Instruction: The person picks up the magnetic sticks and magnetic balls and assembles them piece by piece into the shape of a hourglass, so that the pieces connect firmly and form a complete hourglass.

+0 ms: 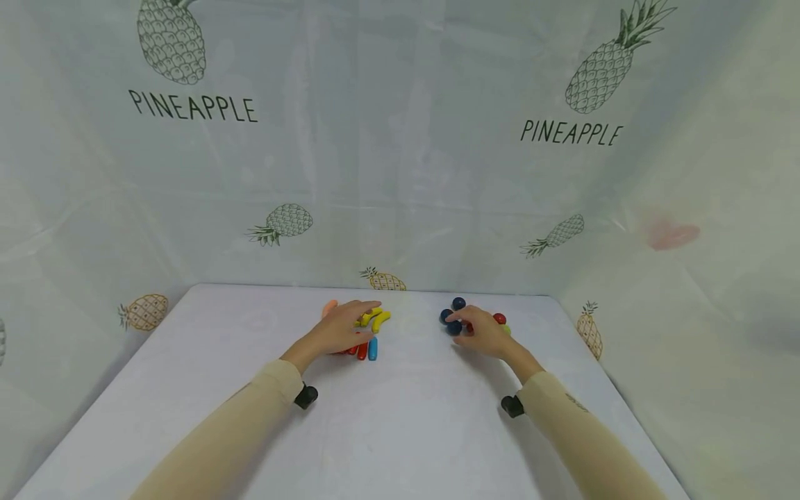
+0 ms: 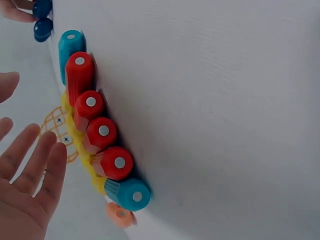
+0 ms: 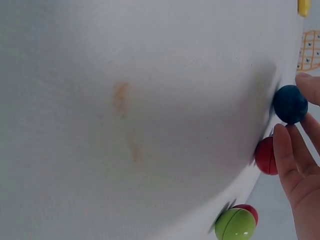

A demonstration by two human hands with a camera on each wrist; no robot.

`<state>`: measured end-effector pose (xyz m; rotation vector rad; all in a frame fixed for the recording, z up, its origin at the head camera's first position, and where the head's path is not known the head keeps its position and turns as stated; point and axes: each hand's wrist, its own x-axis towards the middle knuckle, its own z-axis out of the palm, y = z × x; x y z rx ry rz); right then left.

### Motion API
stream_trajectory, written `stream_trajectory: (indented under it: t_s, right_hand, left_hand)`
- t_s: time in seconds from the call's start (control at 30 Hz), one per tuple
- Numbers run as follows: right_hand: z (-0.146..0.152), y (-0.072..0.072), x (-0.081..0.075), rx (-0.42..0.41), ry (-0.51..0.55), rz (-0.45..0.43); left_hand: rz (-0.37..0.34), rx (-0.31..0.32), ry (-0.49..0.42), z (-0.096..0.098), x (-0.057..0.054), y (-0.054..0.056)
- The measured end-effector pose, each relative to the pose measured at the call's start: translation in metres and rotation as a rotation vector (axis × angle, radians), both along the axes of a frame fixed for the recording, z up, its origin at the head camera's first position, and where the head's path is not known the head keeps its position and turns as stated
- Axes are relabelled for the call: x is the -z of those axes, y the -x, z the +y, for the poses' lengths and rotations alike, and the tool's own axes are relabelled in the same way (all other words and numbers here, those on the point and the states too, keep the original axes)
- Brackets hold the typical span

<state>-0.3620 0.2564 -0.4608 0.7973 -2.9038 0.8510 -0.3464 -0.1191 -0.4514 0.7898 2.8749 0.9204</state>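
My left hand point(image 1: 340, 328), fingers extended and spread, hovers over a cluster of small pieces at the table's back. Below it lie stubby red sticks point(image 2: 120, 163) and blue sticks point(image 2: 134, 194) with pale dots on their ends. Yellow banana-shaped pieces point(image 1: 380, 320) sit behind these, and a peach-coloured piece point(image 2: 120, 215) lies at the cluster's left end. Over on the right, my right hand point(image 1: 489, 335) reaches above several balls. Its thumb and fingers are around a dark blue ball point(image 3: 290, 104); a firm grip is not visible. A red ball point(image 3: 266, 156) is partly behind its fingers.
A green ball point(image 3: 235, 225) and another red ball point(image 1: 499, 318) lie right of my right hand. More dark blue balls point(image 1: 459, 303) are behind it. The white table point(image 1: 400, 430) ends at a pineapple-print curtain point(image 1: 400, 153).
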Motion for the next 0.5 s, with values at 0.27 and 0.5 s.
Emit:
stream_trajectory:
  t_s: [0.27,0.5]
  right_hand:
    - [-0.006,0.001,0.002,-0.015,0.006,-0.021]
    - [-0.008,0.001,0.004,-0.035,-0.021,-0.004]
  left_hand:
    - [0.011,0.013,0.060,0.008,0.004,0.014]
    - [0.020,0.026,0.130,0.015,0.008,0.024]
